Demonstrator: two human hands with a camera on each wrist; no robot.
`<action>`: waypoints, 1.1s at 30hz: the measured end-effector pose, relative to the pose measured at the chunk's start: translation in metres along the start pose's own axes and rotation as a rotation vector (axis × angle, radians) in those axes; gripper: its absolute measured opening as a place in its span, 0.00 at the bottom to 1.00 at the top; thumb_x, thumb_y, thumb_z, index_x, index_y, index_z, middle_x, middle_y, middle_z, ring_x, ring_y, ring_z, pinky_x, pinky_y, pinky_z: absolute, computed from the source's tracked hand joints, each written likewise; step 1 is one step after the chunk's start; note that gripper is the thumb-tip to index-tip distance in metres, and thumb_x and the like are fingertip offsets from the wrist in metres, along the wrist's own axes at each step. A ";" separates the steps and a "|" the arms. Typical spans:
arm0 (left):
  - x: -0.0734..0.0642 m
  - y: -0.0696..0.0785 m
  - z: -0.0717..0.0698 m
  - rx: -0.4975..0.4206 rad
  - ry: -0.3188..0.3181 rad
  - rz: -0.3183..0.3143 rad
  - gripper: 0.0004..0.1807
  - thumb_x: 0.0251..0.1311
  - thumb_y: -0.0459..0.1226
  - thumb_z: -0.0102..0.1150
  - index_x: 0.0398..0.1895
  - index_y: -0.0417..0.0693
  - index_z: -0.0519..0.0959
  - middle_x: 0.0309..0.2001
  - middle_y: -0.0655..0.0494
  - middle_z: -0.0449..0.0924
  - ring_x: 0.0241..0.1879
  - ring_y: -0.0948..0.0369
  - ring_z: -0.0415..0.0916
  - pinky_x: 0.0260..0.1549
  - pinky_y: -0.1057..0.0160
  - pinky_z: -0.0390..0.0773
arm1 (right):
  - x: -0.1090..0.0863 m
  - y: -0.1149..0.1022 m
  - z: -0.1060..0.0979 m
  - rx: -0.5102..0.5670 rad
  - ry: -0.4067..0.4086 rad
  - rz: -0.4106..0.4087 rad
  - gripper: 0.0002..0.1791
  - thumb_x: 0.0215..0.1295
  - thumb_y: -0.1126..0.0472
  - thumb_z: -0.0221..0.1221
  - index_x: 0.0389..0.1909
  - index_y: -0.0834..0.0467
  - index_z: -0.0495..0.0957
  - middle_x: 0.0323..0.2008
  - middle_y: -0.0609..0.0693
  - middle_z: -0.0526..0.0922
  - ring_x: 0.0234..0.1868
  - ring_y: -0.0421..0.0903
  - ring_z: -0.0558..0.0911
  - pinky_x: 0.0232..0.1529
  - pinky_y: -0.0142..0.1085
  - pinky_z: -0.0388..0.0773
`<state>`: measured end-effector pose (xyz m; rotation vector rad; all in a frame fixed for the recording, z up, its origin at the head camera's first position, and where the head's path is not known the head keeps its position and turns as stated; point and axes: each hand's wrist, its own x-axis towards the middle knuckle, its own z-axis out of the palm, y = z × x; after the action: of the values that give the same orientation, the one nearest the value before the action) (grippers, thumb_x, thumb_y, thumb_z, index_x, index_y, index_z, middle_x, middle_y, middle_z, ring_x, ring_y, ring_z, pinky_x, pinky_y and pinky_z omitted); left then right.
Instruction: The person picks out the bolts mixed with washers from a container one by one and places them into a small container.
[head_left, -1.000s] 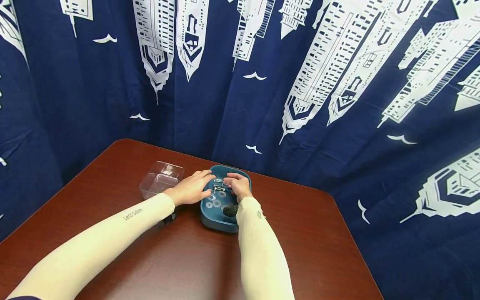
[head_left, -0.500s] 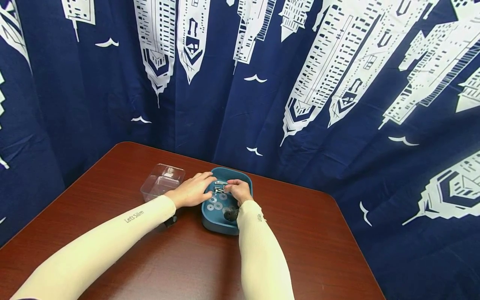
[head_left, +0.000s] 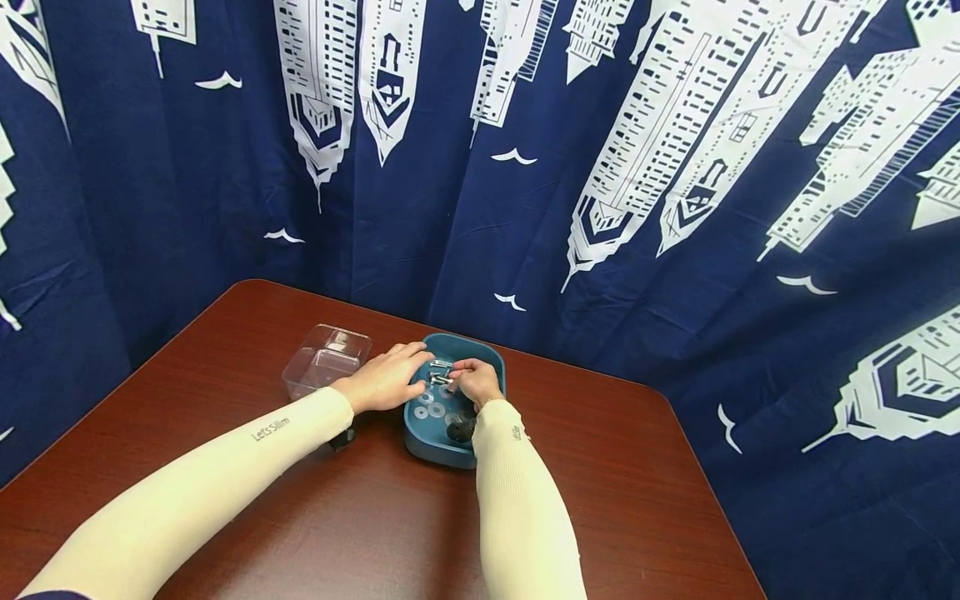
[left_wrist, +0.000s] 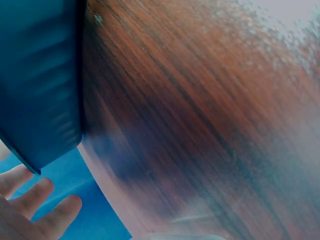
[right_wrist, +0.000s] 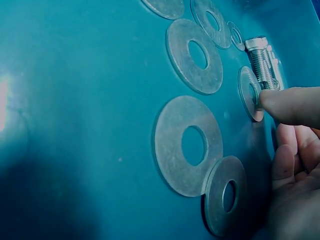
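Observation:
A blue tray (head_left: 438, 454) holds several flat metal washers (head_left: 437, 410) and silver bolts (head_left: 441, 380). My left hand (head_left: 386, 375) rests at the tray's left rim with its fingers extended over the edge; in the left wrist view the fingers (left_wrist: 62, 216) are spread beside the tray wall (left_wrist: 40, 85). Inside the tray, my right hand (head_left: 480, 382) has its fingers curled. The right wrist view has the thumb at the edge of a tilted washer (right_wrist: 245, 92), pinching it, right by a threaded bolt (right_wrist: 259, 60). The fingertip behind that washer is hidden.
A clear plastic container (head_left: 322, 360) with compartments stands left of the tray, close to the left forearm. Both stand on a brown wooden table (head_left: 360, 517). A dark blue curtain (head_left: 420, 233) with white building prints hangs behind it.
My right fingers have come together and moved lower beside the bolts, onto a washer. The left hand has stayed at the tray rim. The head view has shifted slightly.

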<state>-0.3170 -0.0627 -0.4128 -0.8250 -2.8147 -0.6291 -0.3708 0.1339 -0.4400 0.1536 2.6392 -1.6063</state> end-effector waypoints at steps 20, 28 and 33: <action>-0.005 0.000 0.006 -0.013 -0.002 -0.013 0.30 0.67 0.43 0.58 0.70 0.43 0.70 0.73 0.42 0.64 0.70 0.45 0.64 0.65 0.43 0.70 | 0.000 0.006 0.004 -0.023 0.018 -0.011 0.15 0.52 0.79 0.62 0.42 0.65 0.83 0.30 0.53 0.88 0.31 0.43 0.81 0.32 0.31 0.78; -0.001 -0.002 0.003 -0.001 -0.015 -0.011 0.30 0.67 0.43 0.58 0.71 0.44 0.70 0.73 0.43 0.64 0.71 0.45 0.63 0.66 0.44 0.70 | 0.002 -0.001 0.000 -0.008 -0.003 0.046 0.16 0.53 0.75 0.66 0.44 0.62 0.84 0.33 0.53 0.89 0.39 0.48 0.83 0.44 0.40 0.81; 0.001 -0.002 -0.001 0.003 -0.025 -0.012 0.30 0.67 0.43 0.58 0.71 0.44 0.69 0.73 0.44 0.64 0.71 0.45 0.63 0.67 0.44 0.69 | 0.002 -0.007 -0.001 0.000 0.002 0.059 0.15 0.54 0.75 0.67 0.44 0.62 0.84 0.33 0.53 0.89 0.41 0.49 0.83 0.50 0.44 0.79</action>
<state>-0.3188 -0.0640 -0.4124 -0.8214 -2.8446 -0.6208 -0.3734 0.1318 -0.4338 0.2306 2.6100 -1.5888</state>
